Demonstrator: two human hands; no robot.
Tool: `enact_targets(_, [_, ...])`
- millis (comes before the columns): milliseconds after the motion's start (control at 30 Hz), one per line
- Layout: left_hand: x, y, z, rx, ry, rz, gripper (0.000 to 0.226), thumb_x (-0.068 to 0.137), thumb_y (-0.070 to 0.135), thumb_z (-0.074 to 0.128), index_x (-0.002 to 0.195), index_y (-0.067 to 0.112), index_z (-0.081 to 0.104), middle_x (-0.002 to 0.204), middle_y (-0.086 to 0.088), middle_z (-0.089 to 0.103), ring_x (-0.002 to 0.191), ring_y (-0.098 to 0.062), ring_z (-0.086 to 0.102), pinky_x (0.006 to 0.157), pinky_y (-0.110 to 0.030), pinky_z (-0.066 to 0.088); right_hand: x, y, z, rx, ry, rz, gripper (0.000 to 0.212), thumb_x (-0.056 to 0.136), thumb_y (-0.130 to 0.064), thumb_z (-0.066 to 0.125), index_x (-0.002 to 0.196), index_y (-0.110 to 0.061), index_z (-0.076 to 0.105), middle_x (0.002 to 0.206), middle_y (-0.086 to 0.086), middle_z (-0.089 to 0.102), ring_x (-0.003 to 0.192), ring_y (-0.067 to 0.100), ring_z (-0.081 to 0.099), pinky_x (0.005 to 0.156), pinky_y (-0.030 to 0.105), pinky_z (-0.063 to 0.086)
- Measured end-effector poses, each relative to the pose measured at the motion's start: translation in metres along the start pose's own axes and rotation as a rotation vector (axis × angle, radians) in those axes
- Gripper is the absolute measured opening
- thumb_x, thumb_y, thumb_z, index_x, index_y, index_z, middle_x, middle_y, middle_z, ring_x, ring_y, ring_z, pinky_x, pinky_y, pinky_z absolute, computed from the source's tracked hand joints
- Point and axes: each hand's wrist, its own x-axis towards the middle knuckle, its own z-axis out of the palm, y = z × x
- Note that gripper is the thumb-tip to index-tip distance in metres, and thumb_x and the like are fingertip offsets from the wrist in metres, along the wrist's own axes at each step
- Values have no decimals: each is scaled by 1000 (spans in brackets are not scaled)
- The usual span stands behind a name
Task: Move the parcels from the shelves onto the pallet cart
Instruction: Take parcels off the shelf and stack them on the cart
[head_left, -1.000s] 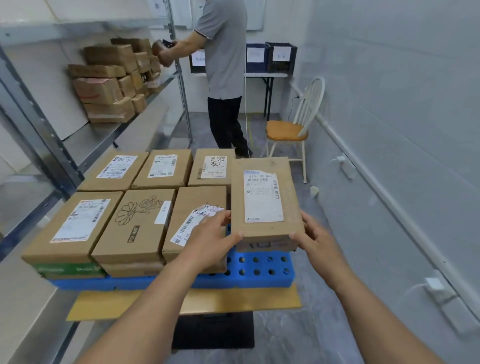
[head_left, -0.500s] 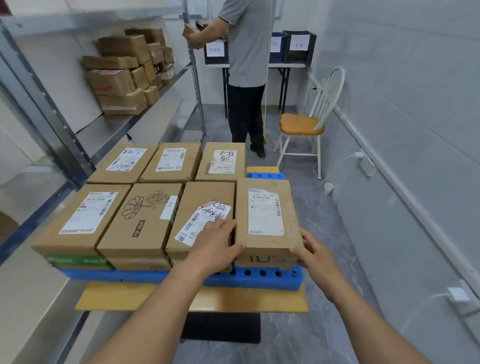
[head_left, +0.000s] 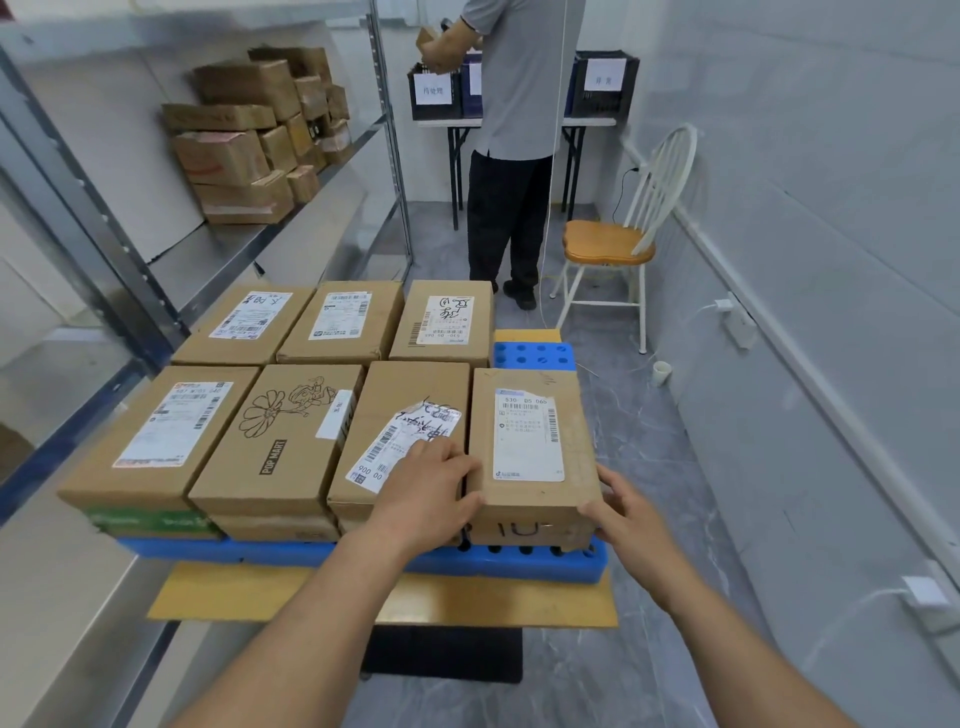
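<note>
A brown parcel with a white label (head_left: 530, 441) sits at the near right corner of the blue pallet (head_left: 524, 564), on top of another box. My left hand (head_left: 423, 493) holds its near left corner, fingers over the seam with the neighbouring parcel (head_left: 400, 436). My right hand (head_left: 626, 514) holds its near right corner. Several more parcels, one with a flower drawing (head_left: 283, 436), fill the pallet in two rows. A stack of brown parcels (head_left: 249, 140) stays on the metal shelf (head_left: 249, 249) at the far left.
The pallet lies on a yellow cart deck (head_left: 415, 597). A person in a grey shirt (head_left: 519, 145) stands ahead by a table with dark bins (head_left: 605, 85). A white chair with an orange seat (head_left: 610, 244) stands at the right wall. A bare blue corner of the pallet (head_left: 535, 356) shows at the far right.
The labelled parcel came down from mid-air onto the near right stack. Both hands stayed on its near corners and lowered with it.
</note>
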Motion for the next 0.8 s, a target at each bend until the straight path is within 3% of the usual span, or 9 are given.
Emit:
enact_targets(100, [1,2,0,-6,9,-5,36,94,36,49,126,21,54,122,6,45,114,-15,36,95,-27,34,4,-9,0,-130,37,-35,51,91,-27,56,139,-31,39,133,-7,50,114,6,47,89,27,44])
enact_targets(233, [3,4,-4,-44,30,-23,44,96,36,46,138,24,44,134,4,43,125,-15,34,100,-27,30,12,-36,5,-518,144,-209,62,92,-34,55,147,-23,27,147,-2,31,129,12,32,104,33,35])
enact_targets(300, [2,7,-5,-50,69,-20,45,97,36,44,140,23,43,137,5,42,128,-14,33,103,-26,28,15,-48,8,-651,132,-285,62,93,-36,53,147,-22,25,154,-1,21,140,17,21,112,37,28])
enact_targets(433, [0,16,-9,-22,174,-8,44,97,36,44,139,22,43,140,6,42,130,-15,34,107,-29,28,19,-65,16,-789,106,-399,58,96,-35,46,148,-22,25,158,-3,12,144,15,9,113,31,20])
enact_targets(567, [-3,21,-13,39,297,-11,45,97,34,45,140,23,42,145,6,38,134,-15,29,109,-28,22,24,-78,27,-788,133,-552,54,95,-30,49,146,-18,34,156,3,19,143,21,17,113,32,19])
enact_targets(667, [-6,19,-13,68,368,-55,46,94,40,44,136,22,48,142,3,43,131,-19,35,107,-32,27,29,-86,37,-817,131,-653,53,92,-26,54,142,-15,42,153,9,28,139,28,27,113,38,22])
enact_targets(800, [-16,18,-15,62,461,-139,57,81,49,37,115,14,66,113,-7,65,103,-29,61,85,-42,47,37,-92,50,-808,172,-753,49,83,-22,66,129,-8,56,141,18,46,129,36,44,107,46,32])
